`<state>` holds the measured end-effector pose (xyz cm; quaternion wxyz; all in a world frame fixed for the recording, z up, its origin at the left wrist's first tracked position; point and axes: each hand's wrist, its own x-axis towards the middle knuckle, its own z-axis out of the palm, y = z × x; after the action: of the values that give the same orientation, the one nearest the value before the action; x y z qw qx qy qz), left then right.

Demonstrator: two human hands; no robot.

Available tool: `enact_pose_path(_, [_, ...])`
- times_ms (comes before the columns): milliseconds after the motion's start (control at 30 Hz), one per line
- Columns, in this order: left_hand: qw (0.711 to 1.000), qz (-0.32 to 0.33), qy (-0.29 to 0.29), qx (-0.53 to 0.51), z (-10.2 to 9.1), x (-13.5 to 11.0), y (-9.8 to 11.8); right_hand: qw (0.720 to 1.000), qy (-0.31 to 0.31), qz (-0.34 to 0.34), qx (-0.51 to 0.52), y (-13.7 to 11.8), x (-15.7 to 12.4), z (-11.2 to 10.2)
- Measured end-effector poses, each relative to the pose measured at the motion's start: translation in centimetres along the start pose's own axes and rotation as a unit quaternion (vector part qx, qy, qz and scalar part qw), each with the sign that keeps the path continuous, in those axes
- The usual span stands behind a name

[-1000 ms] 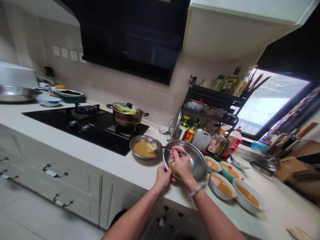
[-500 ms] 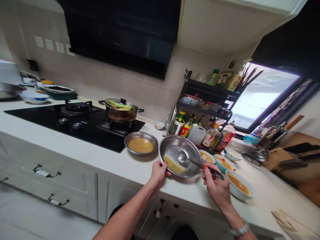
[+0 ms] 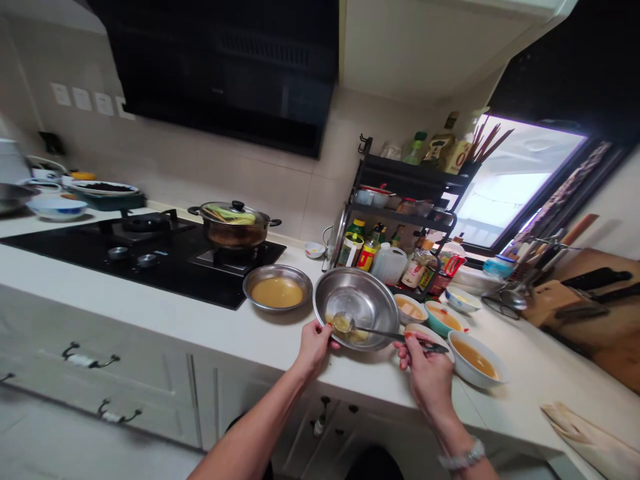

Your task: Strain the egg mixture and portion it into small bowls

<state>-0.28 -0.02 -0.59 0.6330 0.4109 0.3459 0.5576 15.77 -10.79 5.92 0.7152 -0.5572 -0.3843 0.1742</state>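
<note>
My left hand [image 3: 316,347] grips the near left rim of a steel bowl [image 3: 370,293], which is tilted toward me. A little yellowish liquid lies pooled at its low side. My right hand [image 3: 427,367] is closed around the dark handle of a ladle [image 3: 380,332]. The ladle's head sits in the bowl near my left fingers and holds some of the liquid. Left of this bowl, a second metal bowl [image 3: 277,291] contains yellow-brown liquid. Beside my right hand stands a white bowl [image 3: 500,373] of brownish broth, and part of another white bowl shows behind the hand.
A lidded pot [image 3: 235,233] with green contents stands on the black gas hob [image 3: 165,267]. Behind the bowls is a black rack [image 3: 405,220] with bottles and jars. Smaller filled bowls, including a green-rimmed bowl [image 3: 440,327], line the right. A knife block [image 3: 555,300] stands farther right.
The ladle's head has moved left and toward me, down into the pooled liquid, and now has liquid in it. Less liquid shows in the tilted bowl. My left hand keeps its hold.
</note>
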Motion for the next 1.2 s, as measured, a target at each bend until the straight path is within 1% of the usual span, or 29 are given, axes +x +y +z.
enact_pose_path(133, [1.0,0.0,0.003,-0.004,0.0,0.0,-0.1,1.0,0.002,0.008,0.022,0.2,0.7,-0.2])
enact_pose_path(267, [1.0,-0.008,0.003,-0.004,0.0,0.0,0.0,0.999,0.013,0.006,0.043,-0.6,1.0,0.0])
enact_pose_path(400, [1.0,-0.004,0.006,-0.01,0.0,0.0,-0.1,0.997,0.025,0.02,0.07,-1.6,1.6,0.7])
enact_pose_path(500, [1.0,-0.003,0.008,-0.013,0.0,0.1,-0.2,0.996,0.026,0.022,0.085,-2.3,2.0,1.7])
enact_pose_path(600, [1.0,-0.005,0.003,-0.012,0.0,0.1,-0.3,0.995,0.017,0.019,0.094,-2.9,2.5,3.3])
enact_pose_path(667, [1.0,-0.004,-0.003,-0.015,-0.1,0.1,-0.3,0.995,0.007,0.016,0.102,-3.3,2.7,4.7])
enact_pose_path(833, [1.0,-0.014,0.007,-0.015,0.0,0.2,-0.5,0.994,-0.019,-0.001,0.112,-3.4,3.5,9.3])
enact_pose_path(933, [1.0,-0.018,0.017,-0.01,0.1,0.3,-0.6,0.996,-0.042,-0.024,0.076,-2.9,3.5,12.1])
enact_pose_path(1000, [1.0,-0.017,0.013,-0.008,0.1,0.4,-0.7,0.996,-0.073,-0.044,0.039,-2.5,3.1,13.6])
enact_pose_path(1100, [1.0,-0.015,0.007,-0.008,0.1,0.4,-0.7,0.987,-0.138,-0.078,-0.008,-2.0,1.9,14.8])
enact_pose_path(1200, [1.0,-0.004,0.0,-0.018,0.1,0.4,-0.7,0.969,-0.199,-0.143,-0.046,-1.8,0.7,14.6])
